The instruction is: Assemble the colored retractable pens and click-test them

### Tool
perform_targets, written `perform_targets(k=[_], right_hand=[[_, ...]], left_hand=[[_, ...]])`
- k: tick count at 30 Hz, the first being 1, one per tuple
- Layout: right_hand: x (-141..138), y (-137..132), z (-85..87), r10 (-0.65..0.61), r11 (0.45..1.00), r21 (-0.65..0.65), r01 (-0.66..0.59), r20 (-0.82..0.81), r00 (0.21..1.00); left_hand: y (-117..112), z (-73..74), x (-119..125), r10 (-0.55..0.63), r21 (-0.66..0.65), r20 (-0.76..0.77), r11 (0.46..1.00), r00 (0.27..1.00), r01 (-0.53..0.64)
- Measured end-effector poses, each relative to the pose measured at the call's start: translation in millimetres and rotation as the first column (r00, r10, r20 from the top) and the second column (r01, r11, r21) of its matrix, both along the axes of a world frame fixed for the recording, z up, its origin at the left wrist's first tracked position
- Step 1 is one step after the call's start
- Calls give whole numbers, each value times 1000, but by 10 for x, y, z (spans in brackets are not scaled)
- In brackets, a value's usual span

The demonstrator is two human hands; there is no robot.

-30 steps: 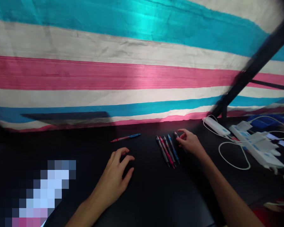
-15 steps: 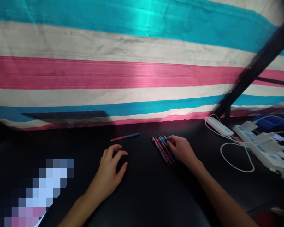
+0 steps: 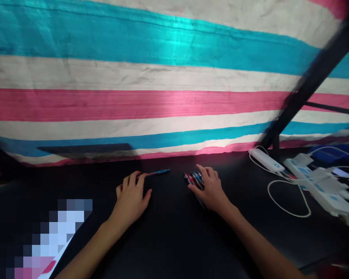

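A single pen [image 3: 162,171] with a blue end lies crosswise on the black table. My left hand [image 3: 130,195] is over its left end, fingers spread and fingertips at the pen; whether they press on it I cannot tell. Several pens [image 3: 191,179] with red, blue and white parts lie side by side in a row to the right. My right hand [image 3: 211,188] reaches over this row, its thumb on the left side and its fingers stretched along the far right. The hand hides the lower part of the row.
A white power strip [image 3: 322,190] with plugged-in adapters and a white cable loop [image 3: 269,193] lie at the right, beside a white oblong device [image 3: 266,160]. A black slanted post [image 3: 305,83] rises there. A striped sheet [image 3: 151,104] hangs behind the table [image 3: 168,240].
My left hand has moved forward and left onto the single pen's left end. My right hand has shifted from the row's right side to lie over it. The view has tilted up slightly.
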State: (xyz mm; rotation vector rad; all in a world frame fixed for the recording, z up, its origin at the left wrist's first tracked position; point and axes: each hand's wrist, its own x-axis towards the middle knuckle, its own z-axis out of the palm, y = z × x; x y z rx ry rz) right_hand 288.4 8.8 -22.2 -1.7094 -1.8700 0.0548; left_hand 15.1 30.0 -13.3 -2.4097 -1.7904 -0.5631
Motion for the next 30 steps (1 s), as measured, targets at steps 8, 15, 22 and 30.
perform_targets(k=[8,15,22,30], right_hand=[[-74,10,118,123,974,204,-94,-135,983],[-477,-50,223,351,927,196,-319,-161,922],[-1089,-113,228,336,939,65,-338,-383,860],[-979,-100,170,250,897,-97,-432,-695,674]], left_hand=[[183,-67,-1,-181,12,-61,983,982,182],[147,-108,-51,-320,62,326,946,890,317],[-45,114,-45,-140,-24,820,961,555,277],[-138,82,81,5,-191,937,844,348,501]])
